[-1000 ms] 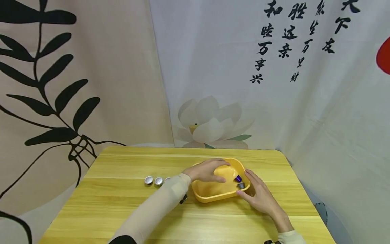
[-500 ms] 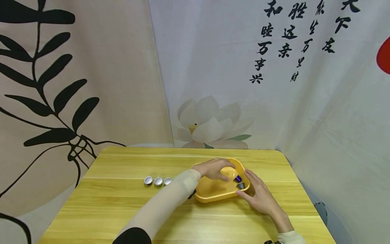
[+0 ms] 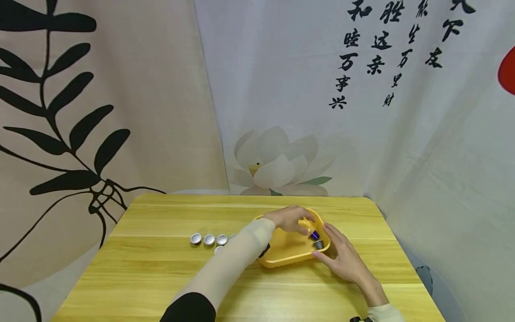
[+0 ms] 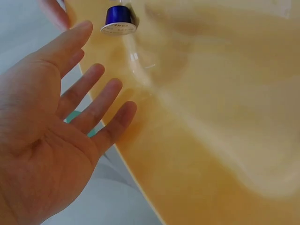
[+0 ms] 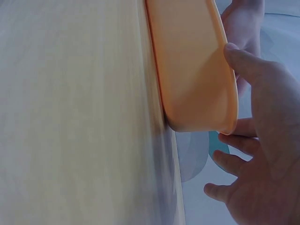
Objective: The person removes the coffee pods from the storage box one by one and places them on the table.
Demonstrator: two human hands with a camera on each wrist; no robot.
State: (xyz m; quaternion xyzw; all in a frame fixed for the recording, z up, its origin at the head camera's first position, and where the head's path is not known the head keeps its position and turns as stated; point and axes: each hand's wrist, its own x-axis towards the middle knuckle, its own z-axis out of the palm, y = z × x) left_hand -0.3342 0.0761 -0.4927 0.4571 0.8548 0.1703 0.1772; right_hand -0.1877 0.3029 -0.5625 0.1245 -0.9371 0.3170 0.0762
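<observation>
A yellow plastic bin (image 3: 287, 260) sits on the table, with a purple coffee capsule (image 3: 314, 235) and a grey coffee capsule (image 3: 318, 244) at its right end. My left hand (image 3: 290, 218) reaches over the bin from the left, fingers spread and holding nothing, fingertips close to the purple capsule. In the left wrist view, that capsule (image 4: 118, 21) shows its printed pale lid, beyond the thumb tip. At the bin's right end, my right hand (image 3: 342, 257) holds the corner, thumb at the front rim and fingers along the right side.
Left of the bin, several silvery coffee capsules (image 3: 208, 239) stand on the wooden table (image 3: 161, 268), partly covered by my left sleeve (image 3: 229, 264). A printed cloth (image 3: 281, 89) hangs behind the table's far edge.
My left hand has shifted right over the bin toward the purple capsule. The forearm's move uncovers more capsules on the table. My right hand and the bin stay in place.
</observation>
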